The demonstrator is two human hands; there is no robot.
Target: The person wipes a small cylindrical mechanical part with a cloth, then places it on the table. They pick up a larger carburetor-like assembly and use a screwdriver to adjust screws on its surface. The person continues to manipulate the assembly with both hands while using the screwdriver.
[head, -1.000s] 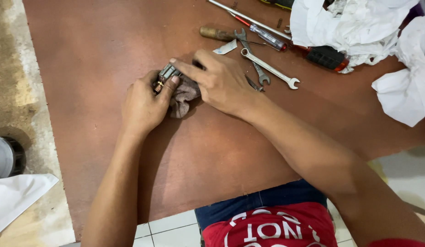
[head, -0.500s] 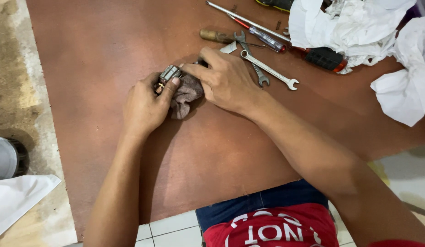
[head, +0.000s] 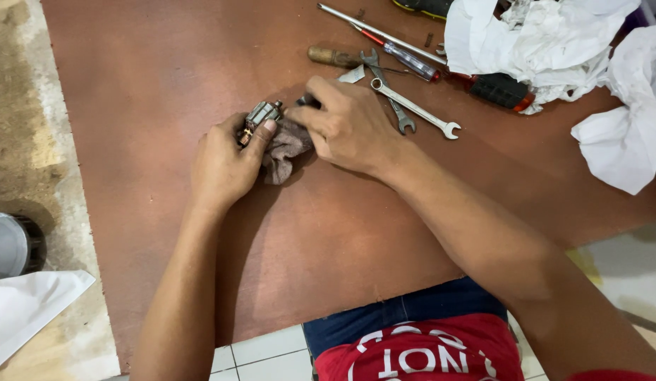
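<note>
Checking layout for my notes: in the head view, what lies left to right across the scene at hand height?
Left hand → small metal part → grey rag → right hand → wrench → screwdriver handle → white cloth.

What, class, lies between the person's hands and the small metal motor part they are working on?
Nothing visible bars the left hand: its fingers touch the metal motor part directly. A crumpled grey rag lies between the two hands, partly under the right hand, whose contact with the part is hidden.

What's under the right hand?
Under the right hand: a grey rag and a dark part's end. The left hand holds the metal rotor. The rest is covered.
</note>
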